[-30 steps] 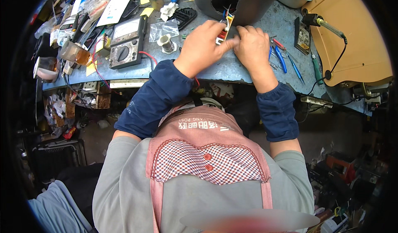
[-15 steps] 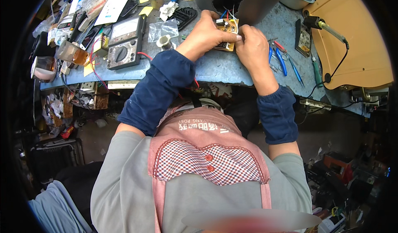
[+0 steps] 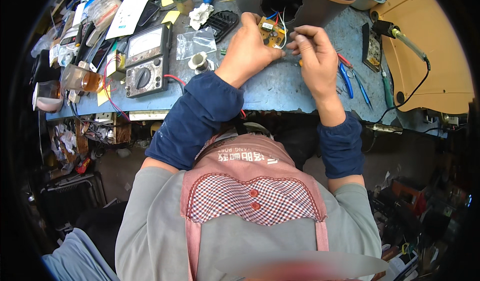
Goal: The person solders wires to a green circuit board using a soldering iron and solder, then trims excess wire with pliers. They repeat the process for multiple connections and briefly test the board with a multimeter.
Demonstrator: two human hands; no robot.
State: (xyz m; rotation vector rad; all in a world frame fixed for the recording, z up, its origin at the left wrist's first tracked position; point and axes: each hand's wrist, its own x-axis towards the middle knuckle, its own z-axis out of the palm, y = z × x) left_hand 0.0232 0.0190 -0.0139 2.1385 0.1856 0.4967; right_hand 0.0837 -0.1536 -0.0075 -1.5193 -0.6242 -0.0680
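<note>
Fingers of the left hand [image 3: 248, 48] are closed on a small yellow circuit board [image 3: 271, 32], held just above the blue workbench [image 3: 280, 83] before a dark appliance housing [image 3: 300, 1]. Right hand [image 3: 316, 56] fingertips are pinched, apparently on a thin wire.

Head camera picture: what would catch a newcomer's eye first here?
First, the two hands meeting at the far edge of the blue bench: the left hand holds a small yellow circuit board with coloured wires, the right hand pinches at its edge. To the left lies an analogue multimeter amid clutter.
</note>
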